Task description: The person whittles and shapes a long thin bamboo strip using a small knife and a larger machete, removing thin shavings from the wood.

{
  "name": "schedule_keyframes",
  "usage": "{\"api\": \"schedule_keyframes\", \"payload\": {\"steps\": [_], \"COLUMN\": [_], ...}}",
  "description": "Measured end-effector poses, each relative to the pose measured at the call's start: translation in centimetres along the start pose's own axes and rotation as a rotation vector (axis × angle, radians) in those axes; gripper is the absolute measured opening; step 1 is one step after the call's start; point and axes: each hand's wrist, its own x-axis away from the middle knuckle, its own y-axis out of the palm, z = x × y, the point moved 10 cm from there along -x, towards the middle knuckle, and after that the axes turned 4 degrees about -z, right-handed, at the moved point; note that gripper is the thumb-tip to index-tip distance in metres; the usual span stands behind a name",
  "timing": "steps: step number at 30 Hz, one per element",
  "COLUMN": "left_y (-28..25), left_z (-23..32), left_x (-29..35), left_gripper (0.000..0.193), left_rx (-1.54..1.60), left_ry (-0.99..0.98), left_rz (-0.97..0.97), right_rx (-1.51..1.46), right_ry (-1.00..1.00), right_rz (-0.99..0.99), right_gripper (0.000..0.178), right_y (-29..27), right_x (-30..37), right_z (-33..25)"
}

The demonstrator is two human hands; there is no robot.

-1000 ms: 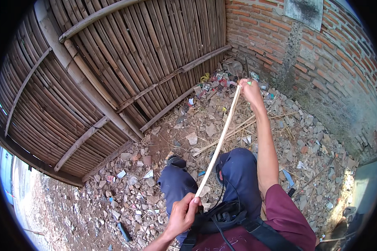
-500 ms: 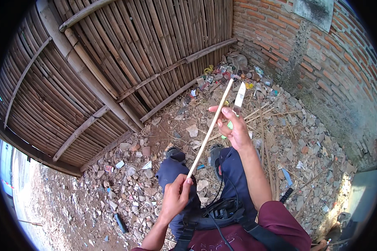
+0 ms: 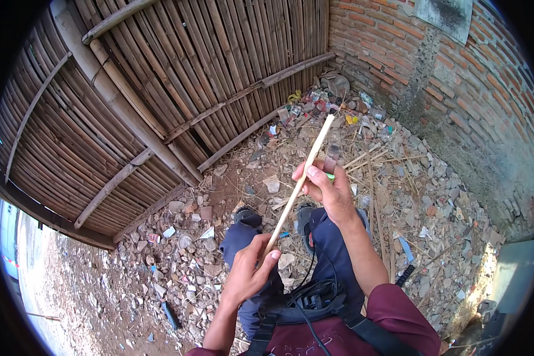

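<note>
Nearest to the body is the left hand (image 3: 252, 273), whose grip is closed firmly around the lower end of a pale strip (image 3: 292, 200), the thumb lying along it. The strip, which looks like split bamboo or wood, rises obliquely in front of the knees, above the ground. I judge it light and rather stiff, with a little spring. It should not be slippery when dry, but it could split along its length, and its edges may be sharp to the skin. The lower end, where the left grip sits, seems the proper place to hold it; the middle can be steadied lightly, away from any blade.

Further along, the right hand (image 3: 336, 200) is partly closed: thumb and fingertips touch the strip near its middle, and the same fingers keep a knife (image 3: 332, 160) with a green handle. The blade points away from the body and is blurred, so I cannot tell whether its edge meets the strip. The far end of the strip is free, above the stony ground (image 3: 231, 184), before the slatted fence (image 3: 219, 71).
</note>
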Motion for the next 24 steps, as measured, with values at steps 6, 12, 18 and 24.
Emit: {"api": "schedule_keyframes", "payload": {"steps": [6,12,18,24], "left_y": [0.6,-0.5,-0.9,-0.5], "left_z": [-0.5,-0.7,0.8,1.7], "left_x": [-1.1,-0.7,-0.8,-1.4], "left_gripper": [0.025,0.022,0.02,0.019], "left_rx": [0.217,0.112,0.03,-0.032], "left_ry": [-0.191,-0.131,-0.082,-0.075], "left_rz": [-0.047,0.087,0.204,0.24], "right_rx": [0.087,1.035,1.231,1.26], "right_ry": [-0.033,-0.183,-0.238,-0.352], "right_rz": [0.0,0.176,0.156,0.172], "right_gripper": [0.026,0.027,0.031,0.019], "right_y": [-0.1,-1.5,-0.5,-0.8], "right_x": [0.1,1.0,0.9,0.4], "right_z": [-1.9,-3.2,-1.5,-1.6]}}
